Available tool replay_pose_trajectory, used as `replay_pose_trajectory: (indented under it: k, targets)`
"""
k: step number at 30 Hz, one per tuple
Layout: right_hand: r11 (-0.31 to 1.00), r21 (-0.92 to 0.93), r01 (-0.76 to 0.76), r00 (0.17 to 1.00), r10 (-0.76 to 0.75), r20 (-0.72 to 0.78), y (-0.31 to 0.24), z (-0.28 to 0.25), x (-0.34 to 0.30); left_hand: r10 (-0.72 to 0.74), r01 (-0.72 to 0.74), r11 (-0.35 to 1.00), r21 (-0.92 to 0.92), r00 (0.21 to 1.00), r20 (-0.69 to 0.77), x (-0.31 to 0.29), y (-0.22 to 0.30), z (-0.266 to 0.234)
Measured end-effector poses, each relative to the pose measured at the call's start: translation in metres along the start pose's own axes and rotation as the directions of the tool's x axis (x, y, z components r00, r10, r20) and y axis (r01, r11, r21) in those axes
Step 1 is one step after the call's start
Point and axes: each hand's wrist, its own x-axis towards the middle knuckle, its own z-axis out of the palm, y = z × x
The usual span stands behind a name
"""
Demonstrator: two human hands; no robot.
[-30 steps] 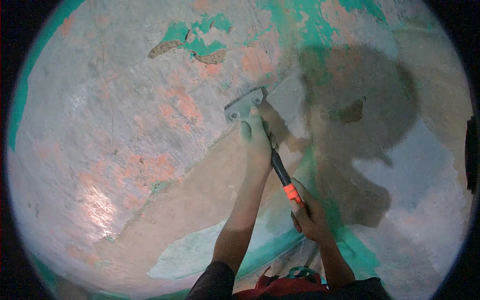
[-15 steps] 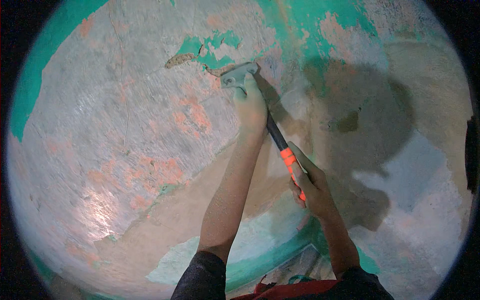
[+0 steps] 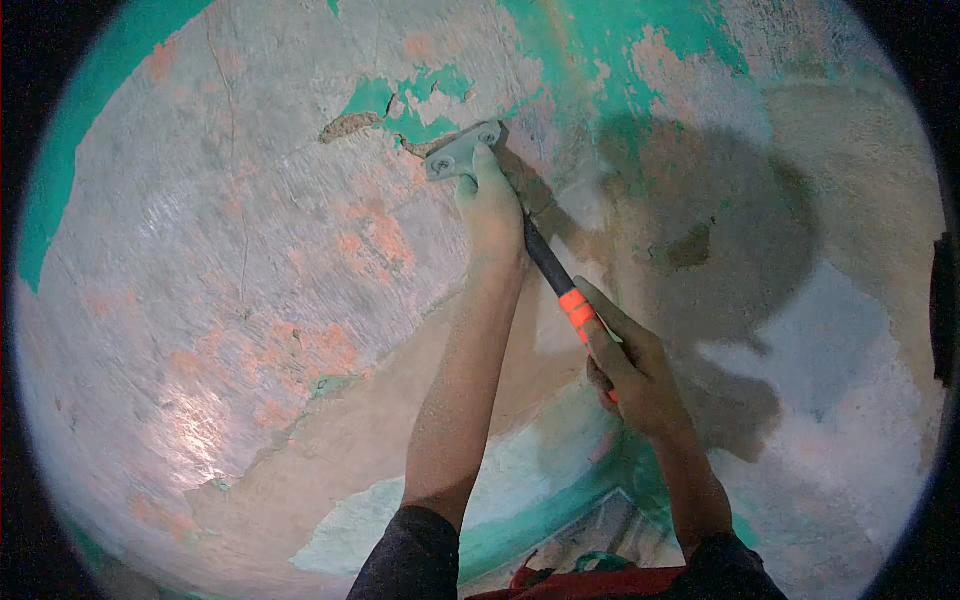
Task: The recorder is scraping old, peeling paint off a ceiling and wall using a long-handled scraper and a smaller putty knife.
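Observation:
A long-handled scraper (image 3: pixel 545 255) with a wide grey head, a black shaft and an orange-banded grip slants across the middle of the view. My left hand (image 3: pixel 492 208) is closed round the shaft just below the head, its thumb lying up on the head. Lower down and to the right, my right hand (image 3: pixel 632 365) wraps the orange grip. The scraper's head rests against the wall (image 3: pixel 330 220), its edge at a broken strip of plaster below a patch of green paint (image 3: pixel 425 127). The fingers of my left hand are partly hidden.
Grey, pinkish and green layers cover the wall in ragged patches. A hole of bare rough plaster (image 3: pixel 350 126) lies left of the scraper head. My dark shadow (image 3: pixel 740 230) falls on the right. Something red (image 3: pixel 600 582) shows at the lower edge.
The scraper's head and my left hand sit slightly further left in the view, as do the wall marks. My right forearm has shifted a little to the right. Both grips are unchanged.

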Motion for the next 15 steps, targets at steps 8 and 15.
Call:
replay_pose_trajectory:
  k: [8,15]
  targets:
    - [0.997,-0.069,-0.019,1.0,0.019,0.0,-0.005,-0.003,-0.004,0.014,-0.012,0.996,-0.089,1.0,0.019,-0.008,0.012,0.007]
    - [0.996,-0.09,0.004,1.0,-0.004,-0.01,-0.011,-0.002,-0.001,-0.06,0.062,0.988,-0.14,0.998,0.015,-0.011,0.018,0.007]
